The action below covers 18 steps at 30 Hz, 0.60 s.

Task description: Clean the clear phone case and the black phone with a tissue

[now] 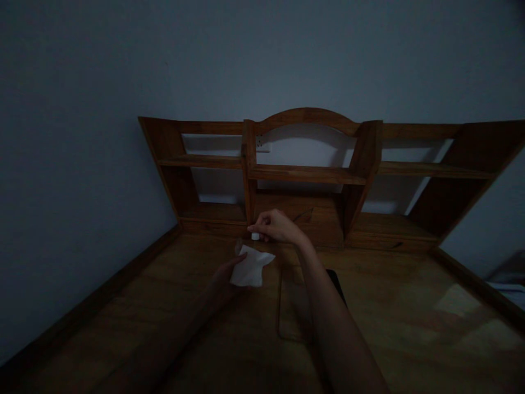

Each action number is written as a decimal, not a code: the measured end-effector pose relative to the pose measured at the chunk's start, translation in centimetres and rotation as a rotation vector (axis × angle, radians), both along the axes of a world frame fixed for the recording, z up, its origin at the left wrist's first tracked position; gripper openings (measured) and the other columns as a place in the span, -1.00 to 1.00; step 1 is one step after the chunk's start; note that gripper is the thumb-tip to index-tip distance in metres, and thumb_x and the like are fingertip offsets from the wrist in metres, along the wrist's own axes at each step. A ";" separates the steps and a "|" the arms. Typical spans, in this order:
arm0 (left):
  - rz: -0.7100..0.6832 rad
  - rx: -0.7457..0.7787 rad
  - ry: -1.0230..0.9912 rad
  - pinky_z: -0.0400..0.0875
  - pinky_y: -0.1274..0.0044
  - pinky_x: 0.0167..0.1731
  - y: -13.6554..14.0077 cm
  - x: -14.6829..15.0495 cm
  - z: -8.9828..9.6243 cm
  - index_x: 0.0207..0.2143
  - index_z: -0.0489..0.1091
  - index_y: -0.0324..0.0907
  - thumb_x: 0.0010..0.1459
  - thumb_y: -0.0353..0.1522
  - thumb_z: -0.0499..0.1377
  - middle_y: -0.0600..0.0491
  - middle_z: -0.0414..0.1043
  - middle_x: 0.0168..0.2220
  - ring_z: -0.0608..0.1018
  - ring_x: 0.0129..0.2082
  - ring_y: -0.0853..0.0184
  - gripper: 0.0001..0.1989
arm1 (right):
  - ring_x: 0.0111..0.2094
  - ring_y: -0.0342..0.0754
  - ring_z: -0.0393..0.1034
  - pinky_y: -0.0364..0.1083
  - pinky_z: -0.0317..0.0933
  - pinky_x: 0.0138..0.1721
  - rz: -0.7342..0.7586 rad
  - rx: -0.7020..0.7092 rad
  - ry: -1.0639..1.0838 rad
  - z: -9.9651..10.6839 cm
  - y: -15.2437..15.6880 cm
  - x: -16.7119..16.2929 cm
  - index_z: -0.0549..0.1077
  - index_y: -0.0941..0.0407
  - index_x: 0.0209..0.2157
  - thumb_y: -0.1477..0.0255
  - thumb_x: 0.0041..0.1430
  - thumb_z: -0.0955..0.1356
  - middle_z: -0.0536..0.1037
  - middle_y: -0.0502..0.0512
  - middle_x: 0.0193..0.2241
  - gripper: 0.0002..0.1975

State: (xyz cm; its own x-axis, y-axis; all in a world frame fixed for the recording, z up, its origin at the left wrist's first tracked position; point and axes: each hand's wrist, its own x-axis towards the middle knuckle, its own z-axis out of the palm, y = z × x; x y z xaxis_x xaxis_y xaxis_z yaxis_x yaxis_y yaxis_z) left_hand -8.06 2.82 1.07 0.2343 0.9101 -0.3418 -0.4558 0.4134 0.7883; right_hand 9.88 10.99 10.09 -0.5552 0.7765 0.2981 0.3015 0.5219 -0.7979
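My left hand is closed on a white tissue, with the thumb lying over its upper face. Beside the tissue's top left corner shows a faint clear object, perhaps a small bottle, mostly hidden and too dim to make out. Just above the tissue, my right hand pinches a small white cap between thumb and fingers. The cap is apart from the tissue. Whether anything clear hangs below the cap cannot be told in this dim light.
Under my right forearm lies a flat, rounded rectangular object, with a dark corner showing on the arm's other side. A wooden shelf unit stands at the back of the wooden table. Behind it is a wall socket.
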 end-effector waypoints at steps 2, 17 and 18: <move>0.003 0.006 0.000 0.44 0.55 -0.61 0.0 0.1 0.2 -0.16 0.37 -0.26 0.20 -0.29 0.18 0.03 0.51 -0.37 0.54 -0.50 0.32 -0.77 | -0.64 -0.20 0.32 -0.21 0.10 -0.61 0.003 0.008 -0.004 0.0 0.0 0.0 0.49 0.18 -0.51 0.12 0.11 0.43 0.47 0.00 -0.65 -0.61; -0.080 -0.035 0.049 0.49 0.56 -0.57 0.1 0.3 -0.8 -0.17 0.40 -0.32 0.17 -0.28 0.21 -0.02 0.54 -0.38 0.54 -0.51 0.31 -0.72 | -0.41 -0.11 0.40 -0.15 0.18 -0.39 -0.324 0.259 0.135 0.9 -0.3 -1.7 0.52 0.09 -0.24 0.10 0.27 0.29 0.57 0.09 -0.36 -0.64; -0.085 -0.033 0.040 0.49 0.56 -0.57 0.1 0.3 -0.6 -0.17 0.40 -0.32 0.18 -0.26 0.21 -0.03 0.54 -0.37 0.56 -0.48 0.30 -0.71 | -0.39 -0.10 0.41 -0.14 0.18 -0.38 -0.325 0.270 0.122 0.8 -0.4 -2.0 0.53 0.08 -0.25 0.11 0.27 0.30 0.58 0.08 -0.36 -0.66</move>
